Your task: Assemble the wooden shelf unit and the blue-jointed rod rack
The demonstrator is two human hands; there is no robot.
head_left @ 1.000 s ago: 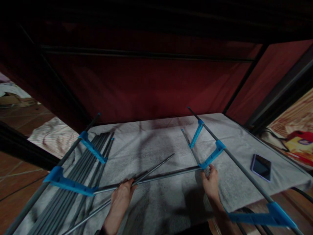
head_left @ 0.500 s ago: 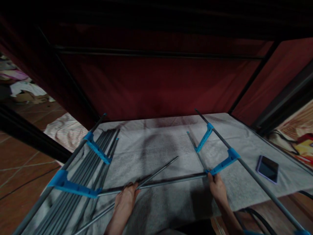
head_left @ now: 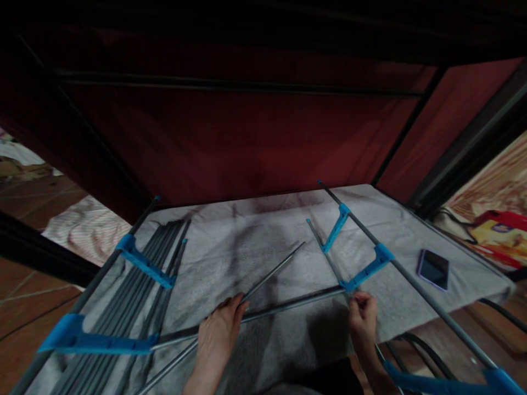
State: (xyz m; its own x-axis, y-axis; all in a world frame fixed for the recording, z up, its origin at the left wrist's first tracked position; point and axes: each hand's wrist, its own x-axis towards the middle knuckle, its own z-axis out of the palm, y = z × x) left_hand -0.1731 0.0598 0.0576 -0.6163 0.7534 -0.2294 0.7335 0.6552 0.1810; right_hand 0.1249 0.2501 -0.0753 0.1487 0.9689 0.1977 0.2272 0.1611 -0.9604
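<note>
Under the left hand (head_left: pixel 220 334), grey rods (head_left: pixel 274 271); far right, box (head_left: pixel 504 241) with blurred label (head_left: pixel 501 227)

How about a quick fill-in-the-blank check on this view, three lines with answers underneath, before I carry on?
The brackets are ____ in colour.
The phone lies to the ____ of the right hand.
The hand on the slanted rod is the person's ____.

Missing words: blue; right; left.
</note>
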